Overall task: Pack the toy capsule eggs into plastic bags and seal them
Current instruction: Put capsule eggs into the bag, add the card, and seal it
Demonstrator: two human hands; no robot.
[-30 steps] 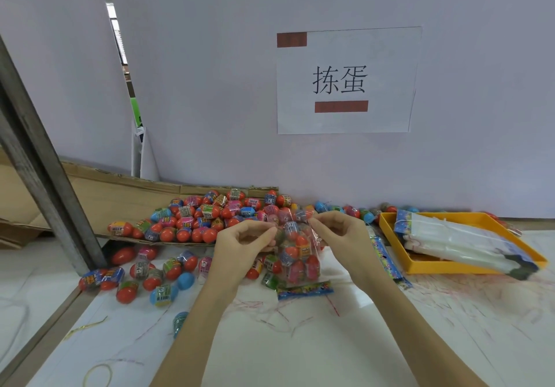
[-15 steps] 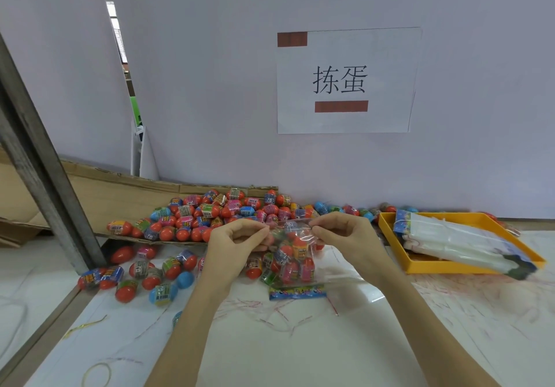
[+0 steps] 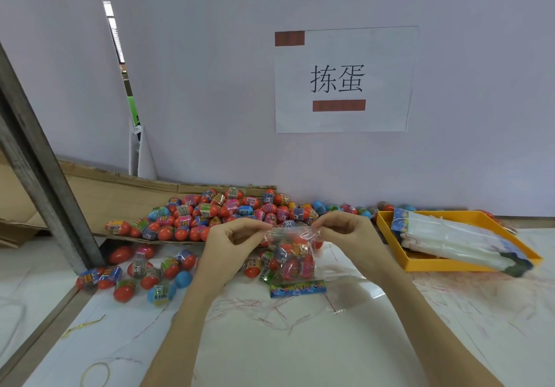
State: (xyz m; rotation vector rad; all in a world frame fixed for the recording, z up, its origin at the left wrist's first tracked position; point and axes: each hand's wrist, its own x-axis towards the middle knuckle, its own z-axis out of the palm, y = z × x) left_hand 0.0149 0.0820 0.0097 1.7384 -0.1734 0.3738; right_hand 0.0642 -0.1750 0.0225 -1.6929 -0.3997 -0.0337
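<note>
two hands (image 3: 289,235) pinching crinkly clear bag (image 3: 292,254), glossy oval eggs (image 3: 292,265) inside

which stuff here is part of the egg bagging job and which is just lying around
Part of the job:
- filled clear bag, pinched at its top by left hand and right hand
- loose capsule eggs piled behind
- stack of empty bags in the yellow tray

Just lying about:
- rubber band
- paper sign on the wall
- cardboard sheet
- metal post

Both my forearms reach fwd, wrists bent a bit. My left hand (image 3: 231,244) & right hand (image 3: 345,230) face each other, thumb & index pinched, other fingers curled loose.
</note>
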